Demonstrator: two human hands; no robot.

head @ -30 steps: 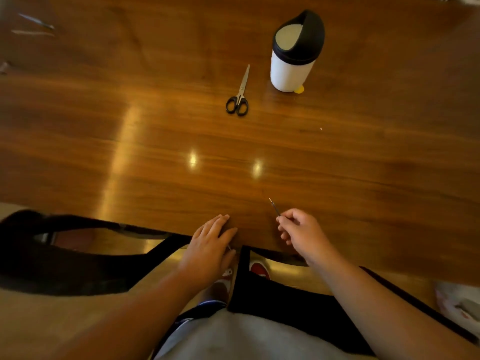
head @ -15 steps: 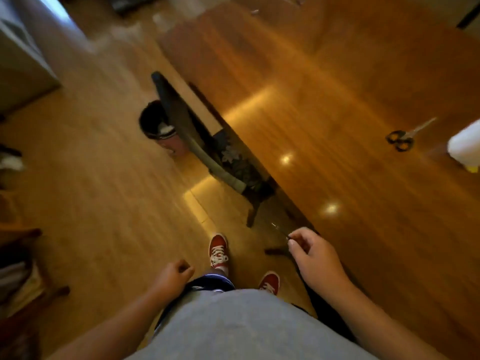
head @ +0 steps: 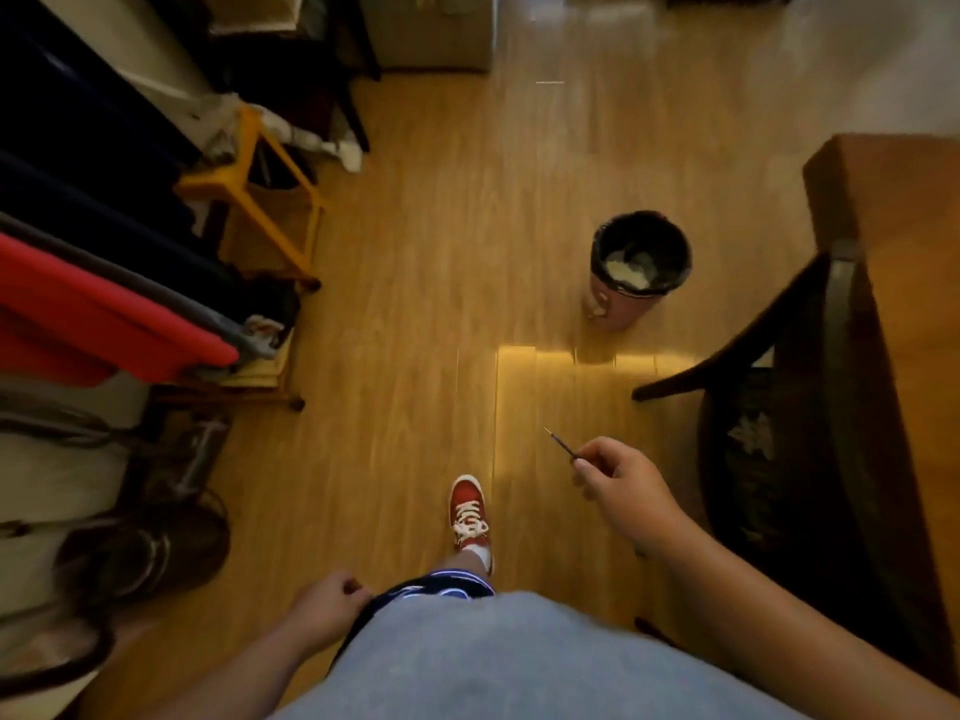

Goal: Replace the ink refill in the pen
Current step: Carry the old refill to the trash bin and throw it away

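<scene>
1. Head view: the right hand [head: 621,491] is out over the floor, fingers curled in, thumb and forefinger pinched on a thin ink refill [head: 560,444].
2. That refill is a slender dark rod with a fine pale tip, poking up and to the left out of the pinch, in the air above the boards.
3. The left hand [head: 324,608] sits low by the hip in a loose fist; whether it holds anything, I cannot tell.
4. Underfoot, a glossy wooden plank floor [head: 415,304], warm honey colour, with a bright rectangular glare patch near the middle.
5. One red canvas sneaker [head: 469,514] with white laces is planted on the boards, just left of the right hand.
6. Ahead stands a round waste bin [head: 640,267], pinkish wall, black liner folded over the rim, pale crumpled stuff inside.
7. To the right, a dark curved-back wooden chair [head: 769,366] tucked against a polished brown wooden table [head: 893,210].
8. On the left, a yellow stool frame [head: 249,174] and a smooth red roll [head: 104,314], beside darker rolls.
9. At the bottom, soft grey fabric of the person's shirt [head: 519,662].
</scene>
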